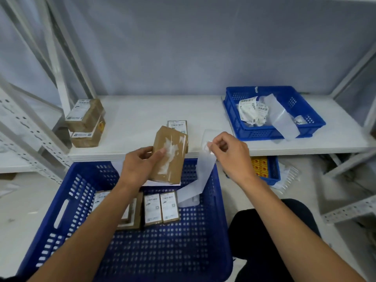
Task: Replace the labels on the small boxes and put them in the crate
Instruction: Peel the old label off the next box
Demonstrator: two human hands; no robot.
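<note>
Box [169, 153] gripped by left hand [138, 165] | right hand [230, 153] pinches liner [204, 169] | crate [162, 251] below, tray [258, 131] beyond

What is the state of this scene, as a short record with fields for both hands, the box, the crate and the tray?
left hand: grips brown box above the crate
brown box: no whole label, white residue on its face
right hand: pinches white paper strip
crate: holds labelled boxes
tray: on the shelf, holds peeled labels
shelf left end: two stacked boxes
</note>
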